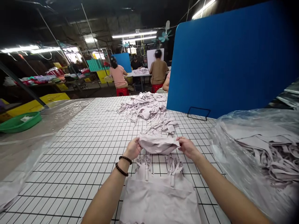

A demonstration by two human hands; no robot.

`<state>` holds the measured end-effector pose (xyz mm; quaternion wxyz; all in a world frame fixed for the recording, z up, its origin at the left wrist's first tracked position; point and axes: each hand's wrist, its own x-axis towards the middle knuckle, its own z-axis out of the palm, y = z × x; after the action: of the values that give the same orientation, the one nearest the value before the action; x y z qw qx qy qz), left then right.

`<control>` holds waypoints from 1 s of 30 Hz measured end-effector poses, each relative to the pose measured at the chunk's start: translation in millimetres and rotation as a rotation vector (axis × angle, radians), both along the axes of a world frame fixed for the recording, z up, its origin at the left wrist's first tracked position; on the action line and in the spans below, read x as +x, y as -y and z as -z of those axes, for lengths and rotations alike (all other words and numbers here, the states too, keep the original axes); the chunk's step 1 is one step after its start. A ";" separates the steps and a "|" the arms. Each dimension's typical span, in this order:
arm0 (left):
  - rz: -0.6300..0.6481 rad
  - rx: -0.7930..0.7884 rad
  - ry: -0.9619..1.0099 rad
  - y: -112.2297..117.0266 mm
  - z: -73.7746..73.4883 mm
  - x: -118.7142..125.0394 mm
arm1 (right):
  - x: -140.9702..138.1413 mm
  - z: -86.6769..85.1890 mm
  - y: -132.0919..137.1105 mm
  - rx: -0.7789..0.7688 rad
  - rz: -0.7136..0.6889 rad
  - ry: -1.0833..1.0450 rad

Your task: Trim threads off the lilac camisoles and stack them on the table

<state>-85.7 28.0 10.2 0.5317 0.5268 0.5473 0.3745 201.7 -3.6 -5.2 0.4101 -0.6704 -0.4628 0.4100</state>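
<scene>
Along the left of the worktop (77,149), a rounded green plastic basin (28,125) sits on a glossy, wrinkled film sheet (58,116), whose slanting edge borders a broad stretch of white surface ruled in black squares; this stretch reaches to the left hand (133,148) and forearm, giving that side its widest room for moving. The left hand, with dark beaded bracelets (121,170) at its wrist, is closed in a pinch on the left end of a pale mauve cloth piece (159,145). The piece spans directly between both hands, soft and creased, its lower edge sagging in a shallow curve; whether it touches the surface beneath is hard to tell. Beyond it spreads a loose, crumpled heap (146,105) of similar fabric; nearer, between the forearms, a strapped garment (161,199) lies flat, broad and squarish, its thin straps bunched at the top. The right hand (188,147) pinches the piece's right end between thumb and fingers. Farther right, a smooth blue panel (224,62) stands upright behind a black wire frame (199,114), and a clear, crinkled bag (224,155) of mauve strips leaves a narrower gridded strip beside the right forearm.
</scene>
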 end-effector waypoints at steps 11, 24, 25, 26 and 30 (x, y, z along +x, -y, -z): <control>-0.167 0.223 -0.671 26.1 -9.1 21.2 | -31.5 -8.1 23.4 0.042 -0.121 0.603; 0.089 0.164 -0.769 13.1 19.2 54.9 | -3.6 -9.1 7.8 -0.009 -0.111 0.639; 0.086 0.159 -0.731 12.9 17.8 49.9 | 3.1 -9.7 4.3 0.002 -0.034 0.534; 0.082 0.155 -0.685 13.3 15.3 43.6 | 9.2 -9.9 1.1 0.013 0.038 0.436; 0.007 0.176 -0.471 17.4 -0.2 11.9 | 25.1 -7.9 -5.5 0.031 0.179 0.309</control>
<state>-73.8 10.5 10.3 0.3428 0.6457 0.6195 0.2860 226.9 1.9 2.7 0.3794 -0.7574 -0.4652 0.2569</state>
